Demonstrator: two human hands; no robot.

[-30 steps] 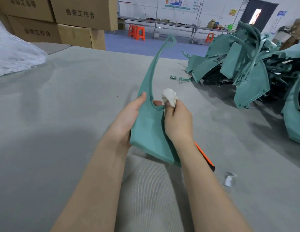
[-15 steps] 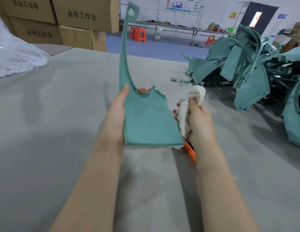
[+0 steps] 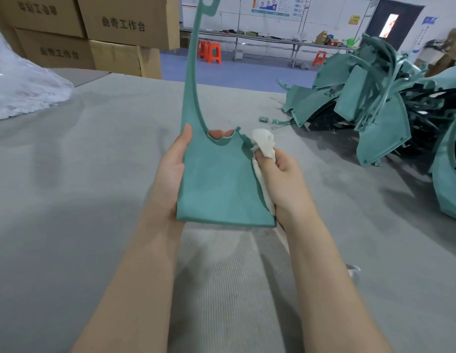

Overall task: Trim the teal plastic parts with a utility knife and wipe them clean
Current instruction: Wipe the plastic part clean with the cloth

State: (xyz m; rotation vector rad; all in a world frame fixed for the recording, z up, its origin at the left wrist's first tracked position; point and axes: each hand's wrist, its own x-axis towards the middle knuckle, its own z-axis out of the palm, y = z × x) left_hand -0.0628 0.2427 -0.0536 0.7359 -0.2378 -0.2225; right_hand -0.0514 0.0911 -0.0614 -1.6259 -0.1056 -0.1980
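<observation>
Teal plastic part [image 3: 216, 179], a flat panel with a long thin arm ending in a loop, is standing upright above the grey felt-covered desk [image 3: 69, 200]. Its long axis is running vertically and the arm is reaching the top of the view.

Left hand [image 3: 171, 169] is gripping the panel's left edge, thumb on the near face, fingertips showing through the curved notch behind.

Right hand [image 3: 285, 174] is lying just to the right of the panel, its grip closed round a crumpled white cloth [image 3: 264, 142]. The cloth is touching the panel's notched right edge.

Judgement: wiping is in hand. The unwiped length is lying up and left from the cloth, along the arm, so the right hand is the nearer one for it. Utility knife is not showing.

Writing: brown cardboard boxes [image 3: 125, 24] are reading "曲奇工作台". Wall posters are too small to read.

Heap of teal plastic parts [image 3: 369, 98] is lying well apart, far right on the desk.
</observation>
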